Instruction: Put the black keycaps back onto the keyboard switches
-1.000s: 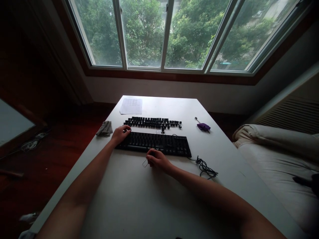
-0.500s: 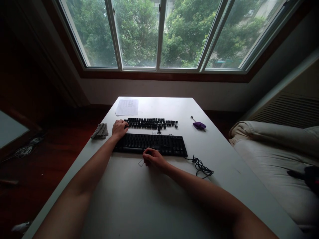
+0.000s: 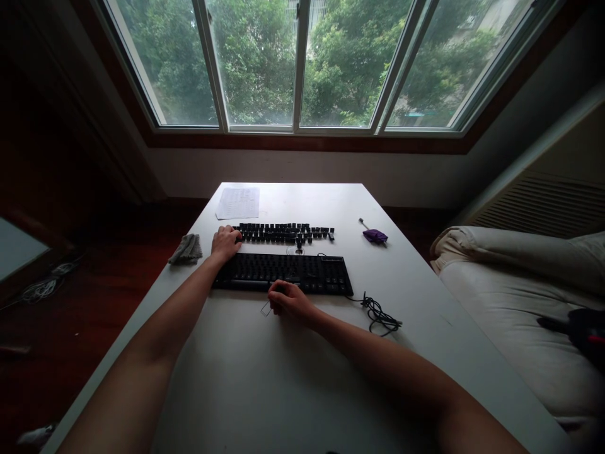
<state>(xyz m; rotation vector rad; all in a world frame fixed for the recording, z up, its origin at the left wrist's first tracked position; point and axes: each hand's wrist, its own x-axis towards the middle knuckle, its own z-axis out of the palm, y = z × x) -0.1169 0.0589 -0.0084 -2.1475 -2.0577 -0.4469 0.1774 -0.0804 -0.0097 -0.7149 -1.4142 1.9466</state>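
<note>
My right hand (image 3: 290, 298) is closed in a pinch on a thin wire keycap puller (image 3: 265, 309), whose loop sticks out to the left over the table just in front of the black keyboard (image 3: 278, 272). My left hand (image 3: 225, 242) reaches past the keyboard's upper left corner, its fingers curled on a black keycap at the left end of the loose keycaps (image 3: 278, 234). Those keycaps lie in rows behind the keyboard. A small clear round piece (image 3: 295, 250) lies between them and the keyboard.
A grey cloth (image 3: 186, 250) lies at the table's left edge, a printed sheet (image 3: 237, 203) at the far left corner. On the right are a purple cloth-like item (image 3: 375, 236), a small brush (image 3: 363, 223) and the coiled cable (image 3: 382, 318). A padded seat (image 3: 496, 302) stands beside the table.
The camera view has shifted slightly, moving the whole scene a little to the left. Both hands keep nearly the same places relative to the keyboard and keycaps.
</note>
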